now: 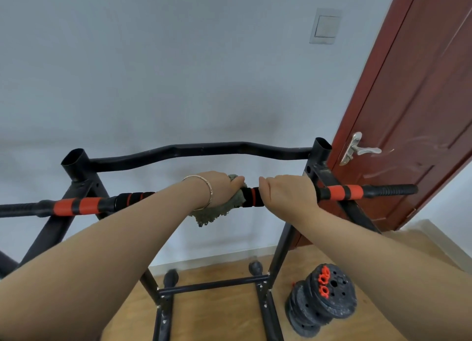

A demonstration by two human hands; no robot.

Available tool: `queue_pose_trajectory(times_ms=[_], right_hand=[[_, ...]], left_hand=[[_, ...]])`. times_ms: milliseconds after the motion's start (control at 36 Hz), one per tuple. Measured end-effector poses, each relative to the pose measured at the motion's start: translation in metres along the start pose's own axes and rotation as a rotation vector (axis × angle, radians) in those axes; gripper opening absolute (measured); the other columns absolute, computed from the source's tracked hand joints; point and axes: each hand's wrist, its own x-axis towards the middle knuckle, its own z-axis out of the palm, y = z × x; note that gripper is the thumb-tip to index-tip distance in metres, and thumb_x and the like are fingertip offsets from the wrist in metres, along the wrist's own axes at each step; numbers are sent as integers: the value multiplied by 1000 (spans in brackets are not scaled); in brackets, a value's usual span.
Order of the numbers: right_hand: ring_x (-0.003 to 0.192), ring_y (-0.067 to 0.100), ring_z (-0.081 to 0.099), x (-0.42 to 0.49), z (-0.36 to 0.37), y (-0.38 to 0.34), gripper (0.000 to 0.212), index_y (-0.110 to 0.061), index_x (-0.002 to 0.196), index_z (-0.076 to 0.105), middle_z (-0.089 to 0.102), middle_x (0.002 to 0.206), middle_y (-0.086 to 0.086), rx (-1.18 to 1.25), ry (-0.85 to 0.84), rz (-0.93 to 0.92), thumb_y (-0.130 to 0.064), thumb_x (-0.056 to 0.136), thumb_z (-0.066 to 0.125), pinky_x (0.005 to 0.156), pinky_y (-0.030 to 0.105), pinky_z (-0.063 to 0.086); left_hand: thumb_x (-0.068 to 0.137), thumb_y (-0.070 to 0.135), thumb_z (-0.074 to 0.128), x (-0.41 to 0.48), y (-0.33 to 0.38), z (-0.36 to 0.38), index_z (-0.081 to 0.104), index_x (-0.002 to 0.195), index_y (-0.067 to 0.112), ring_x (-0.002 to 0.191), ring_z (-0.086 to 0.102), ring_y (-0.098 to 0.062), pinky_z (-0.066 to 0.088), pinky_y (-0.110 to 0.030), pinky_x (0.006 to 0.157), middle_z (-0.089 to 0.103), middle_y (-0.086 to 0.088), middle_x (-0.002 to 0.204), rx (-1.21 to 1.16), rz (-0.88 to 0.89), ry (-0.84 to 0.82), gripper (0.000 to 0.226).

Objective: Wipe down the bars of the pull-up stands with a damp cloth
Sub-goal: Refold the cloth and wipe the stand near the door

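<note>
A black pull-up stand fills the view. Its near bar (84, 205) runs left to right and carries orange and black foam grips. Behind it a bent black rear bar (199, 149) joins the two open-topped uprights. My left hand (222, 187), with a thin bangle on the wrist, grips a grey-green fuzzy cloth (214, 213) wrapped over the middle of the near bar; the cloth's loose end hangs below. My right hand (288, 191) grips the bare near bar just to the right, with a short stretch of foam showing between the hands.
A dark red door (413, 105) with a silver lever handle (362, 150) stands open at the right, close to the bar's right end. Stacked black weight plates (324, 299) with orange nuts lie on the wooden floor by the stand's right leg. A grey wall is behind.
</note>
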Motion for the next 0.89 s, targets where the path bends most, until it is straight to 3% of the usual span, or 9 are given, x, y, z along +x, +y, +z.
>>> queue_pose_trajectory(times_ms=[83,167,250,306,389,444,528,750,889], right_hand=[[57,23,59,28,-21,13,50,-12,82,59,62,63,1,282,-367,208,-45,94,24,56,29,41],[59,21,71,43,-31,30,61,-9,89,65,75,69,6,578,-718,327,-55,99,26,80,36,56],[50,23,64,38,-31,32,65,-4,83,64,71,61,7,665,-830,331,-53,101,26,75,35,58],[39,21,53,37,-29,29,59,-6,78,60,61,49,4,635,-753,325,-49,102,27,62,30,53],[47,18,54,33,-21,24,58,-11,76,58,64,61,4,455,-574,277,-50,103,23,60,30,47],[56,18,51,24,-11,21,60,-15,73,56,58,66,2,241,-381,226,-51,102,18,61,33,43],[48,18,45,12,2,13,68,-16,67,55,48,55,-3,3,-103,159,-50,96,3,50,28,30],[41,18,39,25,7,-7,49,-15,73,58,39,51,-5,-40,19,78,-39,98,23,45,21,17],[54,22,47,48,7,-20,74,-16,78,60,45,57,-2,25,-11,40,-49,90,-4,48,28,26]], left_hand=[[106,27,27,2,-1,-1,41,133,17,83,52,-25,44,-34,73,47,0,89,23,-8,11,32],[105,26,26,4,-2,1,42,131,17,73,48,-19,41,-34,70,46,1,85,2,-23,22,32],[105,26,26,6,-3,3,43,126,15,67,44,-16,38,-33,66,43,1,81,-2,-25,40,29],[106,26,26,7,-3,2,43,125,15,74,48,-20,39,-32,69,43,2,81,-4,-22,39,28],[107,27,23,7,-3,0,46,123,13,84,50,-23,38,-33,73,45,1,82,-10,-15,-6,32],[108,26,24,6,-1,-1,47,124,14,83,48,-23,37,-32,70,43,2,80,6,-25,8,30],[108,24,29,0,2,-2,44,129,16,82,46,-22,36,-31,64,33,8,74,44,-44,92,27],[106,24,36,-12,-24,6,41,104,24,77,51,-21,47,-36,70,40,8,73,84,-151,188,6],[105,29,29,-18,-47,12,45,112,23,82,57,-23,43,-33,61,51,2,79,116,-187,225,18]])
